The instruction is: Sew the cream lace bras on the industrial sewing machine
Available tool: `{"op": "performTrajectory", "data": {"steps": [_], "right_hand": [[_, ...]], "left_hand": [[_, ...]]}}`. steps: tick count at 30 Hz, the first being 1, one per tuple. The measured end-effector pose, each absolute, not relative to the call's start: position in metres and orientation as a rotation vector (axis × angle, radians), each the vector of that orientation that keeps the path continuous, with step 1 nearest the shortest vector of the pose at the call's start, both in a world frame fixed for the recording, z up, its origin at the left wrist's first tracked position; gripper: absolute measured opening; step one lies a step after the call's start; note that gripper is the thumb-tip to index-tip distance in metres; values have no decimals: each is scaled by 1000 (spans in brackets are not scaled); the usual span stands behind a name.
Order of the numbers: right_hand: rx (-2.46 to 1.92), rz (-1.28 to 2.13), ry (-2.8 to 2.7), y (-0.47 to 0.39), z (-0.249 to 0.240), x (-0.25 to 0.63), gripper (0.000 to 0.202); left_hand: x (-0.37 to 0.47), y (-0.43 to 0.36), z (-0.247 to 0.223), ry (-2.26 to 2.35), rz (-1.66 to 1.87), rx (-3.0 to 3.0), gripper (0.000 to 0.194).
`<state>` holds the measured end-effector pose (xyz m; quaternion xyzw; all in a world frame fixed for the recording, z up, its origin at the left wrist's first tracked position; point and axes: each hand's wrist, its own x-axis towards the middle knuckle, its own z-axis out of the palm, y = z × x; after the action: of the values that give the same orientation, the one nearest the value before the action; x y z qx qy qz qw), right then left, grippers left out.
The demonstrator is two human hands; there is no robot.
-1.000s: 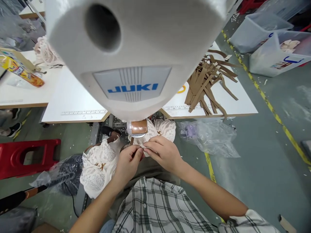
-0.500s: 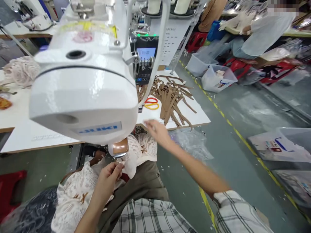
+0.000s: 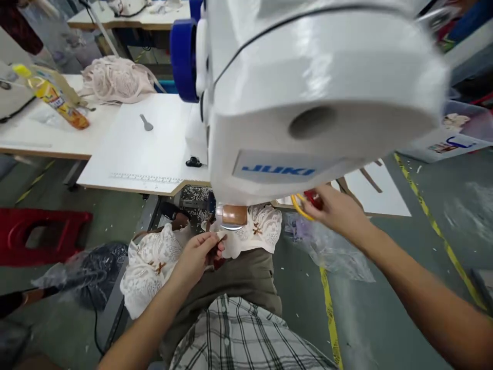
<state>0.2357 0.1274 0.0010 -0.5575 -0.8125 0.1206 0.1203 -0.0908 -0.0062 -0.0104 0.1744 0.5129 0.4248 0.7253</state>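
Just below the needle area of the white sewing machine (image 3: pixel 323 118), my left hand (image 3: pixel 202 253) pinches the edge of a white lace bra (image 3: pixel 265 226). That bra lies over my lap, with a small brown bow at its middle. Off to the right, at the table edge, my right hand (image 3: pixel 333 208) is closed on the scissors (image 3: pixel 302 208) with red and yellow handles. Another white lace bra (image 3: pixel 152 267) with a brown bow hangs at the left, beside my left forearm.
A ruler-marked white table (image 3: pixel 131 149) holds a grey flat tool (image 3: pixel 146 123). Farther left are a yellow-capped bottle (image 3: pixel 57 100) and piled pale bras (image 3: pixel 115 79). A red stool (image 3: pixel 65 231) stands on the left floor. Brown strips (image 3: pixel 370 180) lie right of the machine.
My view has swung left and closer to the machine. My right hand, which was reaching over the table edge, has taken hold of the scissors. My left hand still pinches the fabric.
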Motion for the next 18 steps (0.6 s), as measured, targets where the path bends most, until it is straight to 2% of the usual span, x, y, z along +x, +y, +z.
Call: {"op": "performTrajectory", "data": {"steps": [3,7,13,18], "right_hand": [[-1528,622,-2452,49,5,224,41],[-1322,722,-2523,-9,10,185,33],[-1267,746,-2490,-6,2,156,31],[-1256,879,-2440,-6,-1,159,29]], "left_hand": [[-90,-5,-9,1094,946,371,35],[-87,-4,-8,1093,923,423,31],[-83,-6,-11,1118,882,540,28],[-87,-6,-10,1143,867,571,14]]}}
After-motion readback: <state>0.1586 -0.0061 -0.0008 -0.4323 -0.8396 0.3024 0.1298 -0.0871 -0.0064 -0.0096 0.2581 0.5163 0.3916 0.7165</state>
